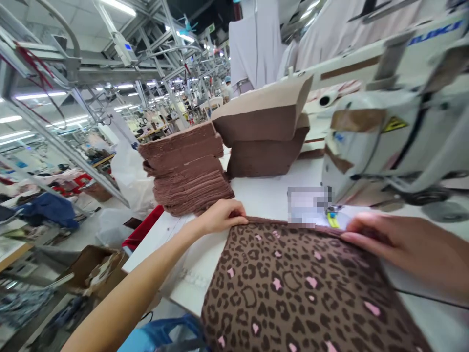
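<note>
On the white sewing table (264, 195), just before the sewing machine (395, 137), lies a brown leopard-print fabric (293, 288) with pink spots and a plain brown band along its far edge. My left hand (222, 216) pinches that edge at the left corner, fingers closed on the cloth; my right hand (399, 244) rests flat on it near the needle, fingers extended. Behind, a stack of brown fabric pieces (186, 168) stands beside folded brown-and-beige pieces (264, 132). Below left, a cardboard box (95, 269) holds scraps.

garment factory | sewing machine (395, 132) | stacked cut fabric (186, 168) | overhead rails (120, 63)
</note>
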Motion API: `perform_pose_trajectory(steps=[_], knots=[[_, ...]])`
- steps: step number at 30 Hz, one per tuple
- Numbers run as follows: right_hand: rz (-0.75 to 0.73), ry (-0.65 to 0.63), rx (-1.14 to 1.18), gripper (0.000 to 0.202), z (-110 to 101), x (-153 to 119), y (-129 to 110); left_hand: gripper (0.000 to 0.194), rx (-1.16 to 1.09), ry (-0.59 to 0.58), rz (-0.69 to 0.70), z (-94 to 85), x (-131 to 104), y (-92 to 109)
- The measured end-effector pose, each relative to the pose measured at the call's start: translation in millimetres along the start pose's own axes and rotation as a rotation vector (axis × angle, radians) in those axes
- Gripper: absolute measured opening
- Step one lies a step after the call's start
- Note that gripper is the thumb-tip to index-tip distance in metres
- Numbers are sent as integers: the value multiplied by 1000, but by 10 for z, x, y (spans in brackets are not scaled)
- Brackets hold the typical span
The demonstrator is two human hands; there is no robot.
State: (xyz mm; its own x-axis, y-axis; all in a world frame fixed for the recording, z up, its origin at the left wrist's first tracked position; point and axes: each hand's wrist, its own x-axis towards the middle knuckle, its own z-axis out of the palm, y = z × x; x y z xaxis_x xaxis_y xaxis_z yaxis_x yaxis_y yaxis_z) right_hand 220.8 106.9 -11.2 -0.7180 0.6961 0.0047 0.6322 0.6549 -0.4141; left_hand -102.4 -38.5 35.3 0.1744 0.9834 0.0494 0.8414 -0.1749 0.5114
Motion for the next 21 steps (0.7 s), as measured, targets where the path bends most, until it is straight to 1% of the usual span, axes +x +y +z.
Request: perform_pose_trajectory(steps=[3, 5, 7, 8, 9, 10, 11, 13, 15, 17, 18, 20, 21], knots=[[68, -111, 32, 57, 17, -128, -89, 19, 5, -84, -4, -65, -116, 5], [75, -140, 55, 53, 50, -184, -126, 18, 17, -122, -21, -123, -184, 54], [75, -169, 69, 54, 76, -196, -123, 12, 50, -119, -33, -149, -195, 173], [74, -180, 74, 54, 87, -187, -107, 14, 66, -112, -32, -133, -172, 262], [73, -190, 78, 53, 98, -173, -84, 24, 82, -102, -17, -92, -130, 368], [72, -198, 83, 52, 111, -158, -57, 37, 100, -91, 13, -21, -70, 486], [68, -197, 89, 51, 126, -144, -26, 44, 115, -85, 55, 76, 0, 609], [56, -154, 101, 47, 155, -127, 42, 44, 217, -41, 210, 325, 147, 840], [43, -78, 100, 46, 181, -122, 117, 41, 348, -17, 364, 582, 260, 1004], [38, -4, 91, 46, 201, -121, 193, 41, 427, 41, 450, 771, 312, 1080], [39, 32, 86, 46, 213, -121, 230, 42, 438, 79, 469, 827, 316, 1089], [45, 127, 67, 45, 248, -125, 295, 43, 426, 136, 482, 866, 297, 1075], [47, 182, 55, 44, 273, -132, 323, 42, 416, 145, 492, 858, 282, 1063]])
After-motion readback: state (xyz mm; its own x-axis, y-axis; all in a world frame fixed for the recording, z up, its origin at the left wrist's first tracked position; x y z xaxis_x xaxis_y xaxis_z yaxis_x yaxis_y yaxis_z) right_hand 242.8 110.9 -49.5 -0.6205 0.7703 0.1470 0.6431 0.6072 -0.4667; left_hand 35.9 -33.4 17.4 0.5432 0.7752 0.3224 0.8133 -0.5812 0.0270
